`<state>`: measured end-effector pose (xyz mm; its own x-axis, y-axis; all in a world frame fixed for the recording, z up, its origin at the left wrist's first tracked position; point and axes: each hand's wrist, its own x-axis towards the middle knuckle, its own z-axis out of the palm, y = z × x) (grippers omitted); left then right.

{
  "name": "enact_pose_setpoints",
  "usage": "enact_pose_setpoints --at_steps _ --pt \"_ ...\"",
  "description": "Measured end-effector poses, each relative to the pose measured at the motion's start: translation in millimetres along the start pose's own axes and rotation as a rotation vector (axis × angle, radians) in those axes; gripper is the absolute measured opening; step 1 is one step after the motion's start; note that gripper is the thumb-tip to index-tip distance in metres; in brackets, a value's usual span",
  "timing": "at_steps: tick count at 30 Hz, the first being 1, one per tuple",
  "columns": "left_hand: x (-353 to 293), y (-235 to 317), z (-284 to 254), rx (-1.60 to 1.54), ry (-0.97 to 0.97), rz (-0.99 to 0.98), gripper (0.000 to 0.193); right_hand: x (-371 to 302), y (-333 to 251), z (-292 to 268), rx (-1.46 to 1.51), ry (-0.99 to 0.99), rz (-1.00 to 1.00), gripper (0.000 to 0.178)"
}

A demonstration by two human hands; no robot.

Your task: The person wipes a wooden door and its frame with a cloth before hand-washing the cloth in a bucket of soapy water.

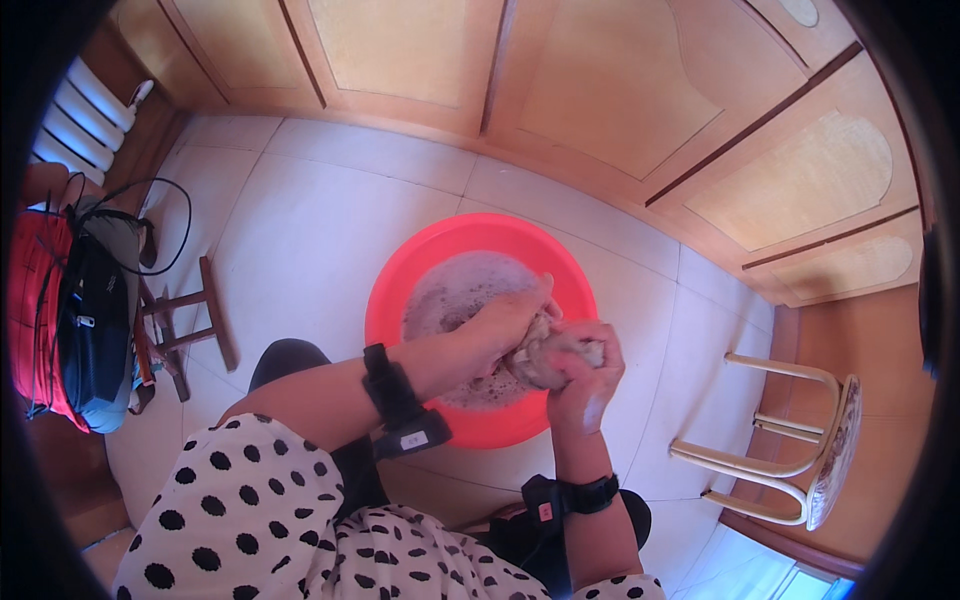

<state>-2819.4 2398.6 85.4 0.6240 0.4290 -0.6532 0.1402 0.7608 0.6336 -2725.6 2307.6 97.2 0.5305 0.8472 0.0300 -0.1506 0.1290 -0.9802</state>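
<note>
A red plastic basin [395, 278] stands on the tiled floor in front of me, holding sudsy, greyish water [470, 275]. Over its right half, a bunched, wet, light-coloured cloth [543, 358] is gripped between my two hands. My left hand [505, 322] is closed around the cloth's left side, its fingers partly hidden. On the other side my right hand [585, 368] clenches the cloth near the basin's right rim. Each of my wrists carries a black strap with a small box on it.
Wooden cabinet doors [400, 55] line the far side. To the right, a chair [800, 440] with pale metal legs lies tipped. On the left, a red and black bag [60, 310] rests on a brown wooden stool [195, 320], a black cable [188, 215] looping out.
</note>
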Motion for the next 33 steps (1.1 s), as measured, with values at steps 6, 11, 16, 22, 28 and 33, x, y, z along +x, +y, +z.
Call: enact_pose_setpoints --at_steps 6,11,16,22,28,33 --pt "-14.0 0.3 18.1 -0.405 -0.137 0.253 0.021 17.1 -2.8 -3.8 0.423 0.449 0.246 0.022" --pt "-16.7 -11.9 20.1 0.242 0.122 0.702 0.016 -2.6 -0.6 12.8 0.148 0.466 0.118 0.024" --pt "-12.8 -13.3 6.8 -0.232 -0.014 0.293 0.016 -8.1 -6.2 12.6 -0.225 -0.038 -0.35 0.021" --pt "-30.6 8.5 3.9 -0.264 -0.162 -0.065 0.014 -14.8 -17.3 15.2 -0.314 -0.324 -0.356 0.018" --pt "-32.4 2.6 0.6 -0.088 -0.249 -0.141 0.014 -14.5 -17.7 8.0 -0.378 -0.469 -0.363 0.018" --pt "-39.1 0.9 0.9 -0.191 -0.349 -0.12 0.014 -14.1 -18.1 5.7 -0.396 -0.501 -0.373 0.017"
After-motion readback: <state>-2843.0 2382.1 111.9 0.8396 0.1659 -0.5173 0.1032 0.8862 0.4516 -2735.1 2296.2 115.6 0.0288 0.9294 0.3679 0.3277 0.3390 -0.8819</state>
